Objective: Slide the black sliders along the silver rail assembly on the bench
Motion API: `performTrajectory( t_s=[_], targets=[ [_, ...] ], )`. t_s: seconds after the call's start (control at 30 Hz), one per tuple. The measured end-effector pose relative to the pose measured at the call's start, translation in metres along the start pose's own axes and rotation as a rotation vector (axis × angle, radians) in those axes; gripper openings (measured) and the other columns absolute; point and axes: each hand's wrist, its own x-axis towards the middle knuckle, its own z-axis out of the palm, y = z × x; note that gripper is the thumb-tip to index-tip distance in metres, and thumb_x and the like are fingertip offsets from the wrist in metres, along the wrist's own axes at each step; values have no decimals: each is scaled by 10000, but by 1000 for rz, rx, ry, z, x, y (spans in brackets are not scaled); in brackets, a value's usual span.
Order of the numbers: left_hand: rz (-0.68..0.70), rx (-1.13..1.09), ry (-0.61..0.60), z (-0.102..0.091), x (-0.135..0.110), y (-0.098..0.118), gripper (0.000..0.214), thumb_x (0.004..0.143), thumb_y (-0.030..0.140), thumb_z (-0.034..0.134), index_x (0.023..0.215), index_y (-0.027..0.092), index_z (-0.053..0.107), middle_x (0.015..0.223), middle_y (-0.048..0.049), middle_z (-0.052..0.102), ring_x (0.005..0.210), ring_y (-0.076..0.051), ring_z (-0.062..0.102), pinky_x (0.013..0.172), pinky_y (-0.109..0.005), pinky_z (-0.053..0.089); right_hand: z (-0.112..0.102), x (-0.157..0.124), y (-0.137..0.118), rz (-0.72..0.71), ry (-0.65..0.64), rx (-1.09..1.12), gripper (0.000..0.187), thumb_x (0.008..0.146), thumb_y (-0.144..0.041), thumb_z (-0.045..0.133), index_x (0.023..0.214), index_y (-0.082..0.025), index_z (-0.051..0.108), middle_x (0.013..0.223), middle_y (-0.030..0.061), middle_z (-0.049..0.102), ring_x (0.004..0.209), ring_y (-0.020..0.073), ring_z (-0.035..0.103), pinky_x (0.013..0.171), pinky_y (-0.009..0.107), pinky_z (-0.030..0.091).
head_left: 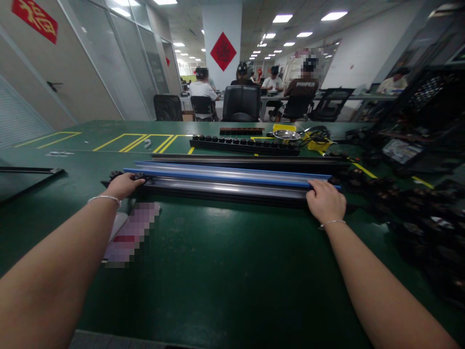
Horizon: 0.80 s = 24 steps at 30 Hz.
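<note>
Head view: two bare hands at opposite ends of long, narrow rails on a green table [218,271].
The blue-edged strip [225,173] lies crosswise in front of the person, just behind a black rail [225,197] with a shiny groove. The left hand [125,185] curls over the black rail's left end, thumb pointing inward; the right hand [327,199] bends its fingers over the strip's right end. Whether either hand pinches cannot be told, as the undersides are hidden. Farther back lie a knobbed black bar [247,145] and a round metal dish [286,135]; a pixelated pink item [134,232] sits near the left wrist.
</note>
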Motion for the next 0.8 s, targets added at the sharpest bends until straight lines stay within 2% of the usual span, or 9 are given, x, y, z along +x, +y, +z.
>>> performTrajectory(
  t_s=[0.17,0.57,0.8],
  targets=[
    [8,-42,7,0,-4,-1,587,801,544,459,1118,65,585,1003,-68,672,869,-204,573,745,-282,432,-1,0,-1,7,-11,-11,417,825,-237,358,1150,-204,618,1215,79,604,1141,270,501,895,444,407],
    [-22,-118,8,1,-10,4,569,792,531,454,1106,77,596,1043,-95,661,877,-220,573,755,-307,426,-3,0,-2,8,-17,-25,420,823,-237,362,1151,-192,619,1215,85,605,1149,270,496,892,441,412],
    [-71,-174,18,4,-6,8,583,742,546,535,1129,114,597,1142,-124,636,993,-249,583,819,-315,432,-1,0,-1,-15,11,-25,410,809,-220,388,1143,-202,623,1192,79,618,1126,270,510,887,438,419]
  ],
)
